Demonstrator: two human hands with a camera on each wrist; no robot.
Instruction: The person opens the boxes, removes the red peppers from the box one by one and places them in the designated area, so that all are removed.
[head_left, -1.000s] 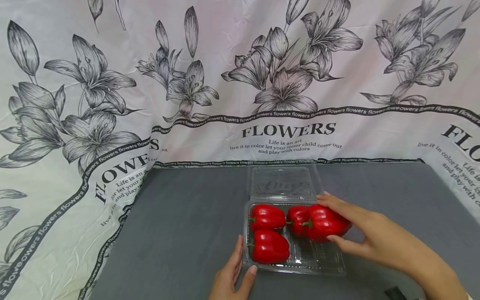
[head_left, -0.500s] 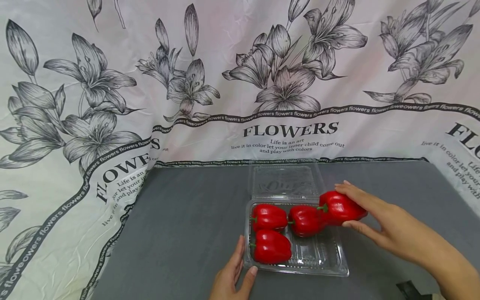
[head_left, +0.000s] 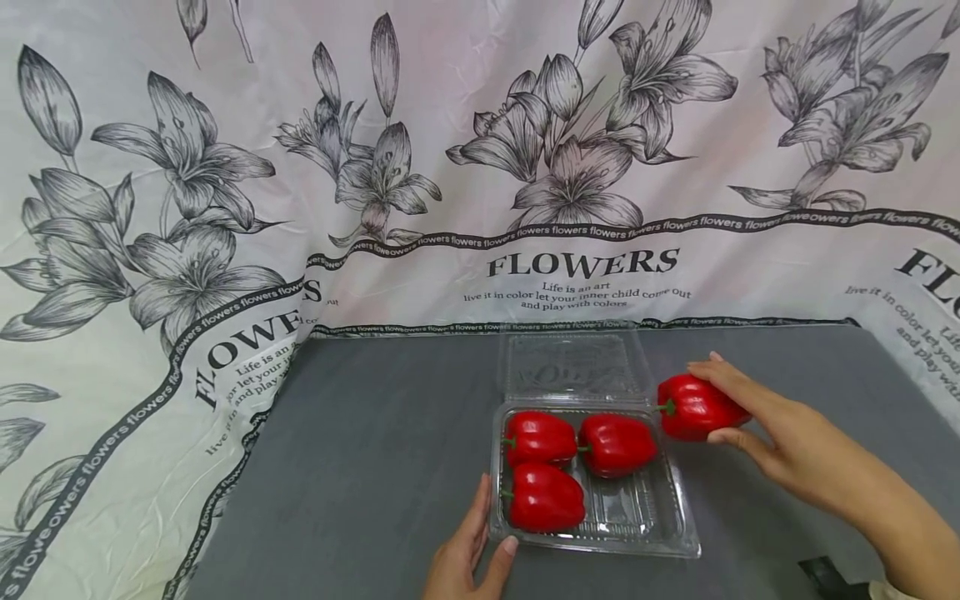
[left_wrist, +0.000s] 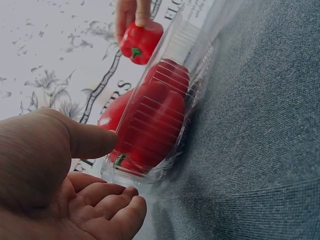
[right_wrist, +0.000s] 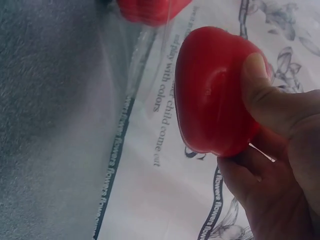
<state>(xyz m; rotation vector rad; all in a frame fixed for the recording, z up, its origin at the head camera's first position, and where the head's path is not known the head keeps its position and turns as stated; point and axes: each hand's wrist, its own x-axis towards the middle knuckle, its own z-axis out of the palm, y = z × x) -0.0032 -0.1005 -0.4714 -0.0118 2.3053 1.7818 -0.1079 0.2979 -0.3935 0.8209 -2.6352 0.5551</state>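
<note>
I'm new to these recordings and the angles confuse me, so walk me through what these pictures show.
There is no machine here: a person works with two bare hands. The wide picture comes from a camera on the head, looking forward and down. The other two come from a camera on each wrist, so things look tilted and close.

On the grey surface sits a clear plastic container, its lid open and folded back. Three red peppers lie inside. Behind is a flower-printed cloth.

The left hand rests at the container's near left corner. The right hand holds a fourth pepper between thumb and fingers, to the right of the container.
</note>
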